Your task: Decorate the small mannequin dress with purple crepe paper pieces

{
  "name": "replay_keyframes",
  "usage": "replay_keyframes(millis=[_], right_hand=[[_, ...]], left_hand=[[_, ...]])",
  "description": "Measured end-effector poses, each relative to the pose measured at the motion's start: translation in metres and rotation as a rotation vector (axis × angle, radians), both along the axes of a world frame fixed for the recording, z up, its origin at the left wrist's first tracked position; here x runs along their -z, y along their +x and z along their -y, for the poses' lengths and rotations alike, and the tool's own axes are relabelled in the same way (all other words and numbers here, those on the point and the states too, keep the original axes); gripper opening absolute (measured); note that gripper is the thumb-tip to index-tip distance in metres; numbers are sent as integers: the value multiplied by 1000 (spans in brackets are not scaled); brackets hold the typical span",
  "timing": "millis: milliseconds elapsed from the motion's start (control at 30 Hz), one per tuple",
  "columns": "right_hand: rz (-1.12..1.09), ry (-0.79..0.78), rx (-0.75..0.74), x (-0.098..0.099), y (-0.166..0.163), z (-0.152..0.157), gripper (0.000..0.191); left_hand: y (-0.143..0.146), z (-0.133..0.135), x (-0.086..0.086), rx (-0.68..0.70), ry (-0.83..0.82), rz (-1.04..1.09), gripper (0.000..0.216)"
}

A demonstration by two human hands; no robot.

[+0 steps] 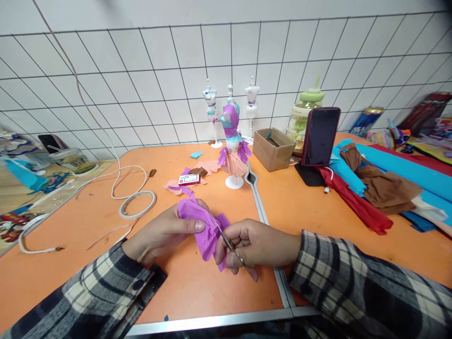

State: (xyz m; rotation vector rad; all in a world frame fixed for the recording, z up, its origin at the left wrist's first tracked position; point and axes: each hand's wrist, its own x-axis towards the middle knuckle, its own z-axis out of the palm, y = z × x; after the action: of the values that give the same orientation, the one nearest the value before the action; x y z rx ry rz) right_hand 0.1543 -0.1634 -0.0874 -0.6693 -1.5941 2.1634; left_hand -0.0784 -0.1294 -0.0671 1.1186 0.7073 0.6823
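My left hand pinches a crumpled sheet of purple crepe paper above the orange table, thumb on top. In my right hand is a pair of small metal scissors, fingers in the handles and blades lying against the purple paper. Whether the blades are apart cannot be made out. Just beyond my hands stands a small dress form dressed in purple, blue and peach paper on a white base. Paper scraps and a small red-and-white box lie left of it.
Two white dress forms stand by the tiled wall. A cardboard box, a propped phone and a green-lidded bottle are at back right. Coloured paper rolls fill the right side. A tape roll and cable lie left.
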Motion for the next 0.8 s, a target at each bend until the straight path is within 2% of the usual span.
replay_keyframes(millis=[100,233,267,400,433,467,600,800], right_hand=[[-52,-13,5,1,0,0,32],[-89,11,0,1,2,-1,37],[-102,14,5,1,2,-1,38],[-123,11,35,0,2,-1,39],[-113,9,32,-1,2,-1,40],[-97,6,24,-1,2,-2,42],[-58,-8,-21,0,0,-2,47],[-52,-23,-26,6,0,-2,47]], left_hand=[[-4,-8,-6,39,-17,-36,33],[-13,-19,-2,-171,-14,11,36],[-13,-20,0,-168,-17,53,38],[-7,-10,2,66,-33,101,80],[-5,-6,0,97,-39,71,83],[-3,-2,-1,97,-51,35,79],[2,7,-4,8,-108,-76,31],[5,6,1,-50,-30,-67,23]])
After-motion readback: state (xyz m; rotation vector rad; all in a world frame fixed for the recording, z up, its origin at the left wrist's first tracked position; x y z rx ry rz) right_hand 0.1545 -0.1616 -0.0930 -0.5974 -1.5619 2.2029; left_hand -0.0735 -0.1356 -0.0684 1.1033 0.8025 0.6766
